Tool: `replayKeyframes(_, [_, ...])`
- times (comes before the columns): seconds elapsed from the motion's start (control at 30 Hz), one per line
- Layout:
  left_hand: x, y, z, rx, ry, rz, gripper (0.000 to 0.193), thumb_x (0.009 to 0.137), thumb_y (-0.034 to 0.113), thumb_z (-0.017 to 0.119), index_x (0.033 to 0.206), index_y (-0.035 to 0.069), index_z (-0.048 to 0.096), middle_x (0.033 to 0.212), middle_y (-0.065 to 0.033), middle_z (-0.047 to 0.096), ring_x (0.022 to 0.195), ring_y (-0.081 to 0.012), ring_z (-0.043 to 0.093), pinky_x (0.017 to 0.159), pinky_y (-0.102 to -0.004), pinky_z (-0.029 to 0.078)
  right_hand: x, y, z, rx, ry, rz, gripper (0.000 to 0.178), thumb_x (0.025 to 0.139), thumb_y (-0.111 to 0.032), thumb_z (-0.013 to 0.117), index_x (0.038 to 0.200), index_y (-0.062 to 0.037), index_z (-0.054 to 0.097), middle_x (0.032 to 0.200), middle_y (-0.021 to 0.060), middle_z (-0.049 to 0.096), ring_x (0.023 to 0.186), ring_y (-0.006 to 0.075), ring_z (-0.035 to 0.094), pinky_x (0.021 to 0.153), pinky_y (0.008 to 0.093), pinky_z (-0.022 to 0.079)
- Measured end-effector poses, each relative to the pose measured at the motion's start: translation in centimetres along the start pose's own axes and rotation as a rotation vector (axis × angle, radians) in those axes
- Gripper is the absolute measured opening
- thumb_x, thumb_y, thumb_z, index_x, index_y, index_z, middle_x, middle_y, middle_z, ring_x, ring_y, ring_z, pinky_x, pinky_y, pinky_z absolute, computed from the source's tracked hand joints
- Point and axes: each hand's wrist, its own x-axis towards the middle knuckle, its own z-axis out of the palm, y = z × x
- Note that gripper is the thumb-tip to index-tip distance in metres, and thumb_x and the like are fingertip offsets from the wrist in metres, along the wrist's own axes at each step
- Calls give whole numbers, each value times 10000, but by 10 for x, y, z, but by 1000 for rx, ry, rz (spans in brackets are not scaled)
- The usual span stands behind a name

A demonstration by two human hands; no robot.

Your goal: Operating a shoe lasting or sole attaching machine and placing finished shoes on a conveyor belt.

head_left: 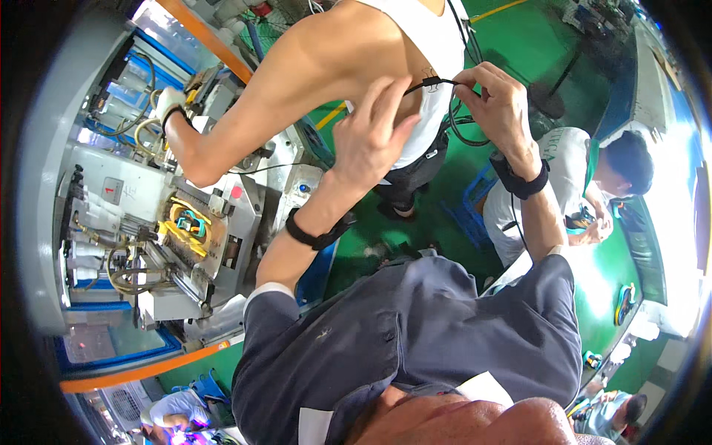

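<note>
A thin black cable (446,81) runs between my hands, in front of a co-worker's white sleeveless top (423,22). My right hand (497,100) pinches it between thumb and fingertips. A small black binder clip (431,81) with wire handles sits on the cable between the hands; whether it also grips the cloth I cannot tell. My left hand (369,137) is raised beside the clip, thumb and fingers apart. The cable's left end passes behind its fingers. A loop of black cable (463,137) hangs below my right hand. Both wrists wear black bands.
The co-worker's bare arm (274,96) reaches left to a machine (133,185) holding a yellow-and-teal part (189,222). At right, a seated person (549,178) handles a shoe-like piece at a green-topped table (601,282). An orange rail (148,367) crosses the lower left.
</note>
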Motion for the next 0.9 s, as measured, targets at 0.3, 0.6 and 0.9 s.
replayKeyframes(0.3, [58,13,51,-52,62,43,299,778,35,725,1064,55,643,933,-116,661,688,-231,658,593,-307,529,13,41,-10,158,22,-121,111,740,-44,709,843,-42,666,757,109,621,622,262,624,573,349,492])
replayKeyframes(0.6, [67,16,4,-27,-207,-80,198,764,22,738,953,26,679,798,-53,645,559,-92,478,521,-234,410,-21,89,-59,148,129,196,121,784,-16,671,901,-43,683,749,81,647,597,122,553,577,260,455])
replayKeyframes(0.9, [87,0,-28,134,-506,113,187,755,106,702,933,61,662,816,-67,644,804,-257,608,687,-357,482,-164,96,-26,462,-111,665,64,860,-50,655,874,11,642,782,12,663,699,51,577,636,208,474])
